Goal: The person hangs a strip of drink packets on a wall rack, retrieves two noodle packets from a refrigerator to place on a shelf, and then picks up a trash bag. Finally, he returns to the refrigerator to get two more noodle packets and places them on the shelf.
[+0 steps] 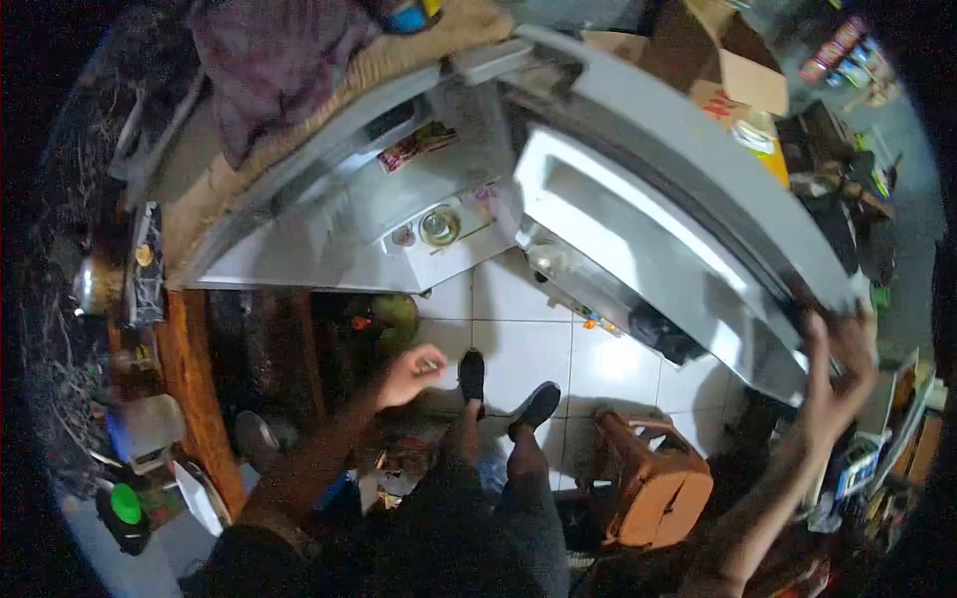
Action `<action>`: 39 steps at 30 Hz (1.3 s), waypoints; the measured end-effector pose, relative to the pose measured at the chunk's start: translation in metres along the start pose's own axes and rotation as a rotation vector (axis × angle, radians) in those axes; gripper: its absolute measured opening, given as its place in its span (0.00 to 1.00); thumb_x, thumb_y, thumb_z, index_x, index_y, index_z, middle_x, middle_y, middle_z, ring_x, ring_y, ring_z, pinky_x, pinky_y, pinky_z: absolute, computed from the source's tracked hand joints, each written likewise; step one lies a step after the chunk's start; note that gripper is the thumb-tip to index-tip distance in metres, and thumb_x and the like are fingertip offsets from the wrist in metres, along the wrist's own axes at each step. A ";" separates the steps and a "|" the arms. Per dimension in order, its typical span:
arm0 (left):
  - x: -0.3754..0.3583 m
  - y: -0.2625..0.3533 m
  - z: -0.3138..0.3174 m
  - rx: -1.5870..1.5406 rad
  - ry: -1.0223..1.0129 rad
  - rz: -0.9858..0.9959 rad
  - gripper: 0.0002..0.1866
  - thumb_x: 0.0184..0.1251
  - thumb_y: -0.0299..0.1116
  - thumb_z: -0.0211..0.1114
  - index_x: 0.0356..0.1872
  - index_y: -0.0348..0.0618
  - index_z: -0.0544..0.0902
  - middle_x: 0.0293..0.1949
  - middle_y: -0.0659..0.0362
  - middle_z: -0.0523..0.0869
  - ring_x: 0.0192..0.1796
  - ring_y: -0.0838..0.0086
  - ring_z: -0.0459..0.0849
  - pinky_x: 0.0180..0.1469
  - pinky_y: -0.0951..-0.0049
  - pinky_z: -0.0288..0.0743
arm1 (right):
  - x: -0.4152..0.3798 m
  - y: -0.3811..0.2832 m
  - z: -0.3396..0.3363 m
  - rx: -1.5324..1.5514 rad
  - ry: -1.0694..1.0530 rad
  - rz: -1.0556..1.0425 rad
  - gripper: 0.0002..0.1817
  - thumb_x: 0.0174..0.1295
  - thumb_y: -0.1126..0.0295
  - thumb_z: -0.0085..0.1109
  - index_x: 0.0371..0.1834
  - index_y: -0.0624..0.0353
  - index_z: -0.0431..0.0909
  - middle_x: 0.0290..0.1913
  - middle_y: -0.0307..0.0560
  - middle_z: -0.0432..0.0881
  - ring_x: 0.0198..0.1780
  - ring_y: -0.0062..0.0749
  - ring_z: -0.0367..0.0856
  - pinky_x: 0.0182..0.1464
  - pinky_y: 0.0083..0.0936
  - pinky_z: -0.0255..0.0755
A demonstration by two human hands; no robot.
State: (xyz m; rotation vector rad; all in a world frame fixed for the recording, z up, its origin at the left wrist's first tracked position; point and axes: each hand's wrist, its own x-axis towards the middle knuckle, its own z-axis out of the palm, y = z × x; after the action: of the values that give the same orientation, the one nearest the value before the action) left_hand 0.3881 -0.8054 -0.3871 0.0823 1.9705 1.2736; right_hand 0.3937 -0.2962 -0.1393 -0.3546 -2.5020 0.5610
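An open refrigerator stands in front of me, its lit interior (339, 224) at the centre left. Its door (698, 120) is swung out to the right, with white shelves (638, 239) on the inside. My right hand (842, 374) grips the door's outer edge at the far right. My left hand (411, 377) hangs in the air below the fridge opening, loosely curled with a gap between thumb and fingers; I see nothing in it. Inside the fridge are a round glass bowl (439, 227) and a red packet (417, 147). Dark items (663, 334) sit in the lowest door shelf.
An orange-brown plastic stool (653, 483) stands on the white tiled floor (518, 344), right of my feet. A purple cloth (269, 65) lies on top of the fridge. Behind the door is an open cardboard box (748, 80). A wooden post (199, 399) rises at the left.
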 end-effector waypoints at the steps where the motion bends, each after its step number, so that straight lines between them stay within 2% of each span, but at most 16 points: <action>1: 0.025 -0.019 -0.009 -0.085 0.086 0.091 0.11 0.67 0.31 0.66 0.46 0.41 0.77 0.43 0.60 0.81 0.46 0.76 0.80 0.51 0.72 0.76 | 0.000 0.002 -0.007 -0.097 -0.063 -0.032 0.15 0.64 0.71 0.62 0.50 0.69 0.76 0.49 0.54 0.80 0.52 0.35 0.79 0.63 0.39 0.71; 3: 0.088 -0.076 -0.043 0.054 0.228 0.171 0.10 0.65 0.34 0.66 0.43 0.42 0.79 0.41 0.59 0.82 0.44 0.73 0.82 0.49 0.73 0.76 | -0.020 0.018 -0.009 -0.134 0.020 -0.117 0.19 0.71 0.68 0.53 0.60 0.70 0.71 0.60 0.61 0.75 0.59 0.44 0.78 0.60 0.40 0.77; 5: 0.145 -0.085 -0.084 0.193 0.308 -0.028 0.13 0.64 0.37 0.64 0.45 0.42 0.80 0.41 0.59 0.83 0.40 0.75 0.83 0.42 0.73 0.76 | -0.052 0.057 -0.022 -0.207 0.130 -0.147 0.17 0.74 0.69 0.46 0.59 0.70 0.73 0.61 0.62 0.75 0.60 0.49 0.77 0.61 0.44 0.77; 8: 0.197 -0.078 -0.119 -0.121 0.484 0.203 0.15 0.63 0.39 0.62 0.43 0.37 0.80 0.36 0.56 0.83 0.35 0.70 0.85 0.36 0.70 0.77 | -0.065 0.010 0.010 -0.654 0.148 -0.650 0.15 0.72 0.68 0.50 0.51 0.69 0.78 0.57 0.61 0.77 0.56 0.55 0.79 0.58 0.47 0.77; 9: 0.221 -0.090 -0.139 0.096 0.502 0.145 0.14 0.64 0.38 0.62 0.44 0.38 0.78 0.35 0.56 0.83 0.34 0.70 0.85 0.32 0.71 0.76 | -0.074 -0.017 0.031 -0.746 0.170 -0.782 0.15 0.71 0.67 0.51 0.49 0.68 0.79 0.55 0.61 0.78 0.54 0.55 0.80 0.57 0.47 0.77; 10: 0.247 -0.115 -0.158 0.259 0.623 0.310 0.11 0.62 0.33 0.66 0.39 0.37 0.77 0.33 0.54 0.85 0.29 0.69 0.85 0.34 0.68 0.79 | -0.090 -0.024 0.055 -0.516 0.033 -0.725 0.14 0.69 0.65 0.54 0.46 0.67 0.80 0.53 0.60 0.79 0.52 0.54 0.80 0.55 0.46 0.78; 13: 0.299 -0.157 -0.189 0.117 0.704 0.386 0.18 0.61 0.36 0.69 0.47 0.39 0.75 0.35 0.54 0.87 0.31 0.67 0.86 0.39 0.66 0.79 | -0.139 -0.039 0.146 0.214 -0.346 -0.536 0.13 0.59 0.62 0.64 0.33 0.63 0.81 0.42 0.53 0.80 0.42 0.49 0.81 0.47 0.40 0.78; 14: 0.302 -0.140 -0.186 0.022 0.784 0.248 0.21 0.60 0.38 0.70 0.50 0.41 0.74 0.37 0.53 0.87 0.35 0.65 0.86 0.42 0.65 0.79 | -0.147 -0.050 0.182 0.485 -0.462 -0.469 0.13 0.54 0.61 0.69 0.26 0.60 0.82 0.36 0.49 0.80 0.37 0.45 0.81 0.43 0.38 0.77; 16: 0.304 -0.122 -0.179 -0.071 0.853 0.092 0.25 0.59 0.41 0.71 0.53 0.43 0.72 0.38 0.52 0.88 0.39 0.64 0.87 0.46 0.64 0.79 | -0.165 -0.063 0.235 0.633 -0.538 -0.366 0.13 0.37 0.71 0.75 0.30 0.53 0.86 0.34 0.48 0.84 0.37 0.42 0.83 0.42 0.33 0.77; 24: 0.388 -0.115 -0.216 0.228 0.889 0.268 0.30 0.61 0.45 0.70 0.58 0.40 0.70 0.36 0.52 0.87 0.42 0.60 0.86 0.47 0.65 0.78 | -0.143 -0.079 0.346 0.586 -0.955 -0.464 0.13 0.55 0.66 0.68 0.43 0.52 0.82 0.40 0.43 0.83 0.40 0.40 0.82 0.42 0.33 0.76; 29: 0.412 -0.077 -0.232 -0.101 0.733 0.359 0.22 0.66 0.41 0.63 0.56 0.39 0.74 0.32 0.54 0.85 0.38 0.62 0.84 0.41 0.61 0.76 | -0.121 -0.082 0.378 0.462 -1.114 -0.581 0.13 0.61 0.62 0.62 0.47 0.53 0.80 0.44 0.45 0.83 0.45 0.42 0.82 0.47 0.37 0.76; 32: 0.430 -0.092 -0.254 0.127 0.644 0.371 0.15 0.66 0.35 0.61 0.51 0.41 0.79 0.31 0.56 0.85 0.36 0.65 0.82 0.39 0.59 0.74 | -0.115 -0.084 0.388 0.427 -1.192 -0.576 0.14 0.63 0.60 0.60 0.48 0.52 0.79 0.45 0.45 0.83 0.46 0.43 0.82 0.48 0.38 0.77; 33: 0.423 -0.081 -0.256 0.719 0.736 0.360 0.13 0.65 0.35 0.61 0.48 0.42 0.82 0.33 0.56 0.86 0.37 0.64 0.83 0.40 0.60 0.74 | -0.114 -0.083 0.393 0.438 -1.202 -0.568 0.14 0.63 0.59 0.60 0.48 0.52 0.79 0.45 0.45 0.83 0.46 0.43 0.82 0.48 0.38 0.77; 35: 0.408 -0.057 -0.249 1.313 0.793 0.332 0.12 0.64 0.36 0.61 0.45 0.44 0.84 0.35 0.55 0.87 0.39 0.64 0.84 0.41 0.60 0.75 | -0.111 -0.083 0.398 0.448 -1.234 -0.542 0.14 0.64 0.59 0.59 0.49 0.51 0.79 0.45 0.46 0.83 0.46 0.44 0.82 0.49 0.38 0.77; 37: 0.391 -0.037 -0.227 0.122 0.800 0.345 0.14 0.62 0.39 0.57 0.38 0.44 0.87 0.42 0.49 0.87 0.45 0.57 0.85 0.46 0.57 0.77 | -0.113 -0.080 0.402 0.438 -1.236 -0.551 0.14 0.64 0.59 0.59 0.49 0.51 0.78 0.45 0.46 0.83 0.46 0.44 0.82 0.49 0.38 0.77; 39: 0.405 -0.033 -0.237 0.212 0.807 0.290 0.14 0.61 0.39 0.59 0.38 0.43 0.87 0.42 0.48 0.87 0.45 0.56 0.85 0.47 0.58 0.77 | -0.111 -0.080 0.404 0.448 -1.255 -0.546 0.13 0.64 0.60 0.59 0.49 0.51 0.78 0.45 0.47 0.83 0.46 0.45 0.82 0.49 0.40 0.76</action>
State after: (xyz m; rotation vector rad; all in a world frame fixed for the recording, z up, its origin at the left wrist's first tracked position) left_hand -0.0331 -0.8224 -0.5953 -0.0572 2.8679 1.4049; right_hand 0.2467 -0.5336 -0.4618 1.1650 -3.1864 1.3372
